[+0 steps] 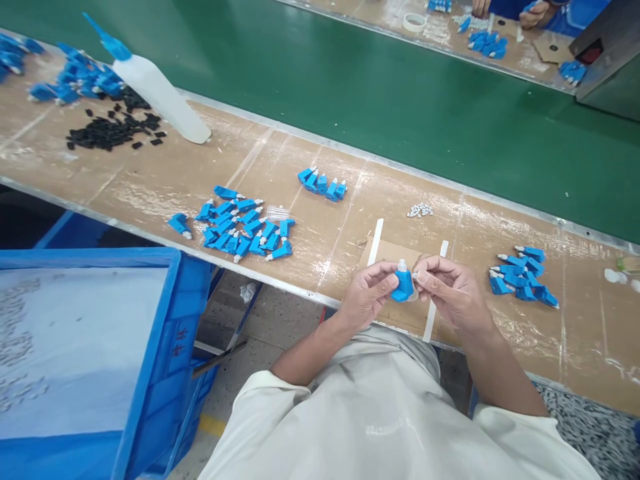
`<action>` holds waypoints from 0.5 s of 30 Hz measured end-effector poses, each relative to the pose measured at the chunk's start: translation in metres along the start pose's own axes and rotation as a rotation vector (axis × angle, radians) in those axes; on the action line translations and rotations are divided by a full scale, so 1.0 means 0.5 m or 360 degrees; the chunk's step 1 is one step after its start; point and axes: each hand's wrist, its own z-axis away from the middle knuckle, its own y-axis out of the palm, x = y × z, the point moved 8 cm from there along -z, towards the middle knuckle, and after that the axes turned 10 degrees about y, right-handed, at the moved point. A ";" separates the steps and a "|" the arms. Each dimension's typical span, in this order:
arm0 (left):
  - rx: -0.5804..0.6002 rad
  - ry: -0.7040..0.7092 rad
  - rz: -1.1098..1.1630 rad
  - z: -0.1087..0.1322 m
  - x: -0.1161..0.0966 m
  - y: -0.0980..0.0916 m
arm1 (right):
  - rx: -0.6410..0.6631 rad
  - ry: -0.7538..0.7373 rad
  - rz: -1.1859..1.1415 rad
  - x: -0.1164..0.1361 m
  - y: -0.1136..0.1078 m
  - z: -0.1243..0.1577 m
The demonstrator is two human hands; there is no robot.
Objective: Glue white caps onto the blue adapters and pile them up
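Note:
My left hand [369, 293] grips a small blue plastic piece with a whitish nozzle-like tip [402, 287] between thumb and fingers, tip pointing up. Close by its right side, my right hand [446, 287] is closed in a pinch on a tiny whitish part [415, 276], mostly hidden by the fingertips. Both hands are above a cardboard sheet [406, 255] taped down with white strips. A little pile of white bits [420, 211] lies beyond them. Similar blue pieces are grouped to the right [523, 273] and further left [245, 227].
A short row of blue pieces [323, 185] lies on the brown-covered bench [340, 233]. At left are a white squeeze bottle [163, 97] and black bits [107, 130]. A blue crate [150, 360] stands below. Across the green belt [400, 113], another person's hands work.

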 end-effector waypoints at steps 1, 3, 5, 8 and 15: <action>0.0005 0.0004 -0.0009 0.000 0.000 -0.001 | -0.0027 -0.0030 0.0020 0.001 -0.001 0.002; 0.0005 0.0010 -0.0022 0.000 0.001 -0.003 | -0.0062 -0.0081 0.0048 0.002 -0.004 0.005; -0.0002 0.0008 -0.0034 0.000 0.001 -0.005 | -0.0075 -0.0116 0.0065 0.003 -0.004 0.008; 0.0015 0.0015 -0.0045 -0.001 0.000 -0.005 | -0.0096 -0.0143 0.0084 0.004 -0.003 0.009; 0.0039 0.0095 -0.0091 -0.006 -0.002 -0.013 | -0.0157 -0.0161 0.0212 0.010 0.006 0.005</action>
